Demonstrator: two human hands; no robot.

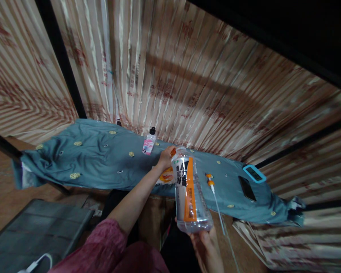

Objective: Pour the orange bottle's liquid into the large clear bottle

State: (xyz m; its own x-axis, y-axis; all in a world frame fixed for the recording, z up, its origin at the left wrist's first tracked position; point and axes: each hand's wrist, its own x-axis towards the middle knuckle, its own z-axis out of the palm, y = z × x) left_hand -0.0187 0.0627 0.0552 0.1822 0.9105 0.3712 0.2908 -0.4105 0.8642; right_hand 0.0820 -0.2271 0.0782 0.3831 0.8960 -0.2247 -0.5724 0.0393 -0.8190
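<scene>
My right hand (206, 242) grips the base of a clear plastic bottle (191, 189) with an orange, white and black label, holding it tilted away from me. My left hand (165, 158) reaches out on a pink-sleeved arm to the bottle's neck. Its fingers are closed on a small orange cap (173, 151) just left of the bottle's mouth. Both hands are above a blue-green cloth (96, 159) with small yellow motifs, which is spread over a long ledge.
On the cloth lie a small pink-labelled bottle with a black cap (149, 142), an orange-and-white packet (166, 177), a thin white stick with an orange end (213, 187), a black phone (246, 187) and a teal-edged device (254, 173). Striped curtain behind; a grey panel (31, 227) lower left.
</scene>
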